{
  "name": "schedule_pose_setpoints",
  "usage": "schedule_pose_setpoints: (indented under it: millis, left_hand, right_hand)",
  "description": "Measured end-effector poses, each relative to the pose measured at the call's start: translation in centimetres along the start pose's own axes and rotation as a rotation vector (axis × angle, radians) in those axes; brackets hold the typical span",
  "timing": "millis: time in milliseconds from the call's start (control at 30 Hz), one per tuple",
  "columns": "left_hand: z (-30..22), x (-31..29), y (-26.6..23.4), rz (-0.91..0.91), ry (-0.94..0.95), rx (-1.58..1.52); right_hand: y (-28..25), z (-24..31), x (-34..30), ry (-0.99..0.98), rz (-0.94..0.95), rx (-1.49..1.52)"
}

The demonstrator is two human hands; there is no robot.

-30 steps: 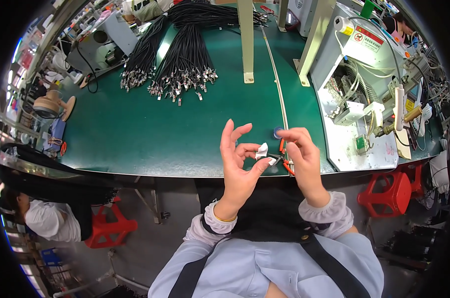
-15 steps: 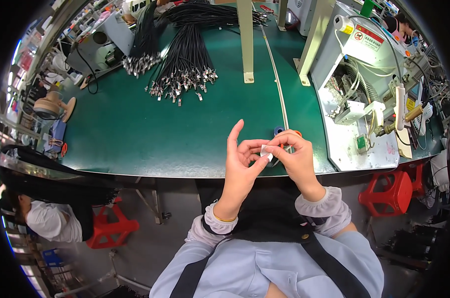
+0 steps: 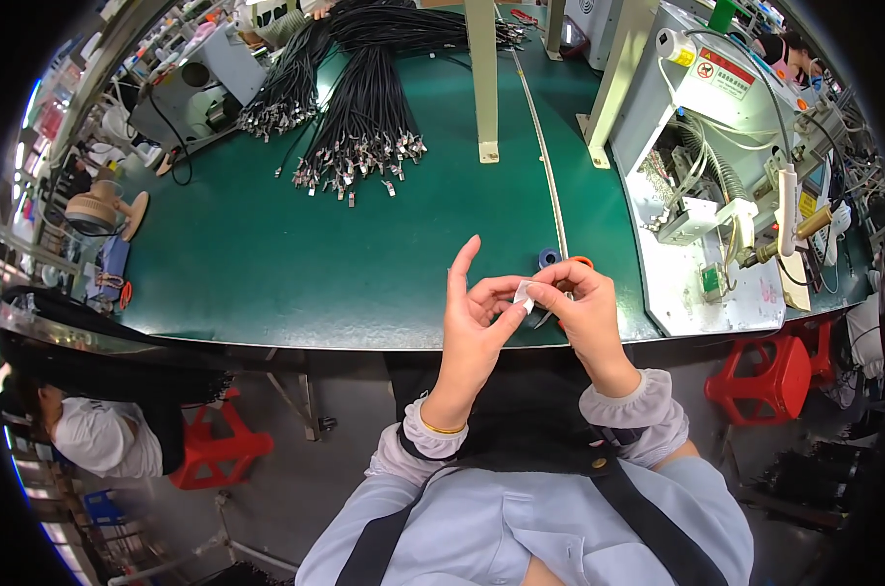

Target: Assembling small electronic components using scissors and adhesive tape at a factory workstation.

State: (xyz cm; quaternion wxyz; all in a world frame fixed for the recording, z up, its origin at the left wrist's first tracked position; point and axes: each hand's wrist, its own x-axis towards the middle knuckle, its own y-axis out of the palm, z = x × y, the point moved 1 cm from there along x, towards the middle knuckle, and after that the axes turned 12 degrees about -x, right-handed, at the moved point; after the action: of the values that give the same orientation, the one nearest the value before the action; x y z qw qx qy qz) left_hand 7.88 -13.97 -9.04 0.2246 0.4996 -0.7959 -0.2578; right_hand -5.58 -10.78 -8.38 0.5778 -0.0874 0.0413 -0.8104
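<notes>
Just above the table's near edge, both hands meet on a small white piece [image 3: 525,296], thin and folded-looking like paper or tape; its exact kind cannot be made out. My left hand [image 3: 478,317] pinches its lower end between thumb and fingertips, with one finger sticking straight up. At its upper end my right hand [image 3: 587,311] closes thumb and forefinger on it. Partly hidden behind the right hand lie a blue ring-shaped item [image 3: 549,257] and something with an orange handle [image 3: 582,262], perhaps scissors.
Black cables [image 3: 364,107] with metal connector ends are heaped on the green table [image 3: 296,264] at the far side. A grey machine [image 3: 701,186] stands at right, beside metal posts [image 3: 484,88]. Red stools [image 3: 765,381] flank me; a person [image 3: 101,435] sits at left.
The white piece has turned slightly between my fingertips, while both hands stay nearly in place. At the far left, the smaller cable bundle has shifted and spread out.
</notes>
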Motion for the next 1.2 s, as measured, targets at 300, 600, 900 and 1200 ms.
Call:
schedule_pose_setpoints:
  millis: [300,600,900,1200]
  left_hand:
    - [0.1,-0.2,0.3,0.013,0.065,0.065]
    - [0.5,-0.7,0.9,-0.028,0.112,0.092]
    - [-0.8,0.0,-0.6,-0.032,0.065,-0.006]
    - [-1.0,0.7,-1.1,-0.034,0.0,0.02]
  right_hand:
    - [-0.2,0.7,0.0,-0.075,-0.002,-0.09]
    - [-0.4,0.9,-0.1,-0.01,-0.013,-0.096]
    - [-5.7,-0.3,0.9,-0.227,0.007,-0.531]
    - [-6.6,-0.4,0.0,-0.56,0.315,-1.29]
